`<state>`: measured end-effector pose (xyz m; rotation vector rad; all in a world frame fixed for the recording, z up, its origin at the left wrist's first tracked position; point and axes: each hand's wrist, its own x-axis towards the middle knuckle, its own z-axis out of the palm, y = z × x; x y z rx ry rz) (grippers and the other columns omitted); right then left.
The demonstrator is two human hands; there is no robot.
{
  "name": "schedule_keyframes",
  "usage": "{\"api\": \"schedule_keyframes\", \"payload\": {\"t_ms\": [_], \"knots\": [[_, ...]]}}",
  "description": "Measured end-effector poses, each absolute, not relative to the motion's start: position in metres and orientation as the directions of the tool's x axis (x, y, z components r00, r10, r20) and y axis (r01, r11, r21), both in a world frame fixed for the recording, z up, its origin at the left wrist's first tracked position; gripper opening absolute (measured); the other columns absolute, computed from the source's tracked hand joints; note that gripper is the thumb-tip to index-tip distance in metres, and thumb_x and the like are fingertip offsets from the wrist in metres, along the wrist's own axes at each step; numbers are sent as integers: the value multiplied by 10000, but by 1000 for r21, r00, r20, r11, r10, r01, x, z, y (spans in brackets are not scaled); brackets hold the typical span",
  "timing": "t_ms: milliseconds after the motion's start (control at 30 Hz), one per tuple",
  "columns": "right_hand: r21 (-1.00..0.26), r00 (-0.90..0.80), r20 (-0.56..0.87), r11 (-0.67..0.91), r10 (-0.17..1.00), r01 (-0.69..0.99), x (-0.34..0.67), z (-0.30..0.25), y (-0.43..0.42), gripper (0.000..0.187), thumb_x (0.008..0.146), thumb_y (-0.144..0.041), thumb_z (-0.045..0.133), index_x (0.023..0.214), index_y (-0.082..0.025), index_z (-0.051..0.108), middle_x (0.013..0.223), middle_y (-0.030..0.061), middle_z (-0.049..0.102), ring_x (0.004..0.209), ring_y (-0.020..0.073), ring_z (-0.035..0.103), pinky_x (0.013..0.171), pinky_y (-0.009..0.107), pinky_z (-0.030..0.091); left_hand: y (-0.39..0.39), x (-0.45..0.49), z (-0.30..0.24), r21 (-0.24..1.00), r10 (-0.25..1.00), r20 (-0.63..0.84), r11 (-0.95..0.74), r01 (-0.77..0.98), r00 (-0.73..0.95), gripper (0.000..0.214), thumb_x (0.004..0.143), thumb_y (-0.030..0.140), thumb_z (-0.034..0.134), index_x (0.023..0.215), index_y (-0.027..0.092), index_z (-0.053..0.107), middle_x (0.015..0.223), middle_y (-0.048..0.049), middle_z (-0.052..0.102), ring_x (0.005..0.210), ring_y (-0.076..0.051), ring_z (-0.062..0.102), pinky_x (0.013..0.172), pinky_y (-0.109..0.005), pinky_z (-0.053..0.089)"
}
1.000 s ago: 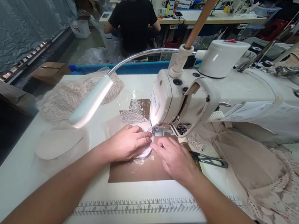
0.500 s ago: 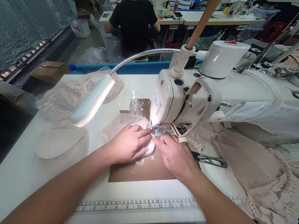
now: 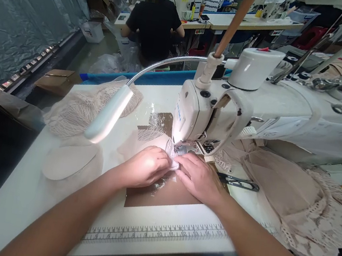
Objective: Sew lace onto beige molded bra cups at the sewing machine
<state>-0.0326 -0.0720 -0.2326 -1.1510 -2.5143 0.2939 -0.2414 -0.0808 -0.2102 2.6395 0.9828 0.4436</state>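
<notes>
A pale pink lace fabric piece [image 3: 173,161] lies at the needle of a white sewing machine [image 3: 189,113], over a brown sheet [image 3: 159,200] on the table. My left hand [image 3: 148,165] is closed, its thumb and fingers pinching the fabric's left edge. From the right, my right hand [image 3: 197,175] presses its fingertips on the same fabric, fingers bent and close together. The presser foot area is partly hidden behind my fingers. Black thread snips [image 3: 240,182] lie just beyond my right hand.
A lamp [image 3: 108,113] on a bent metal neck hangs left of the needle. Lace pieces [image 3: 79,109] and a pale rounded cup piece [image 3: 68,161] lie at left. More beige lace [image 3: 316,211] is heaped at right. A ruler strip [image 3: 160,234] runs along the front edge. A co-worker [image 3: 154,26] sits ahead.
My left hand has drawn its fingers in from lying flatter on the fabric to a pinch. More lace shows at the needle. My right hand has shifted only slightly.
</notes>
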Motion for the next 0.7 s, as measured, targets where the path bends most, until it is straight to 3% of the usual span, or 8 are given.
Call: {"api": "schedule_keyframes", "payload": {"t_ms": [100, 200, 333, 467, 567, 700], "knots": [[-337, -631, 263, 682, 730, 649, -34, -236, -72, 182, 885, -169, 498, 815, -181, 665, 801, 31, 638, 707, 139, 556, 648, 250, 392, -81, -243, -211, 340, 673, 173, -726, 598, 719, 315, 961, 265, 376, 804, 130, 613, 746, -68, 617, 715, -162, 558, 733, -309, 434], [-324, -659, 296, 722, 692, 612, -34, -237, -74, 253, 903, -175, 482, 724, -171, 660, 703, 19, 596, 659, 128, 505, 633, 246, 363, -80, -246, -212, 278, 650, 151, -751, 599, 745, 287, 945, 341, 426, 914, 147, 637, 777, -59, 621, 725, -167, 551, 754, -322, 416], [-329, -693, 286, 747, 662, 578, -31, -235, -76, 219, 896, -182, 493, 826, -186, 700, 723, 22, 601, 687, 136, 506, 655, 250, 362, -79, -248, -214, 225, 639, 140, -764, 604, 756, 273, 947, 342, 435, 1041, 197, 646, 874, -64, 637, 803, -174, 564, 801, -331, 397], [-290, -651, 254, 699, 715, 654, -30, -236, -76, 290, 864, -98, 458, 1019, -181, 688, 809, 40, 635, 740, 151, 538, 669, 259, 369, -80, -246, -214, 231, 647, 135, -757, 611, 750, 265, 945, 321, 437, 1080, 206, 635, 1093, -79, 634, 895, -178, 575, 836, -335, 401], [-228, -648, 227, 686, 727, 691, -30, -238, -76, 315, 858, -81, 437, 997, -187, 698, 810, 40, 631, 727, 153, 530, 647, 264, 352, -81, -245, -214, 209, 664, 136, -745, 634, 735, 293, 941, 329, 431, 1112, 183, 620, 1237, -94, 593, 949, -207, 560, 845, -361, 413], [-151, -660, 218, 693, 719, 705, -31, -240, -77, 305, 894, -120, 414, 952, -191, 705, 766, 35, 604, 696, 155, 504, 642, 277, 332, -80, -244, -218, 206, 675, 138, -735, 646, 724, 312, 947, 313, 412, 1131, 164, 615, 1256, -100, 596, 988, -225, 544, 853, -374, 430]]}}
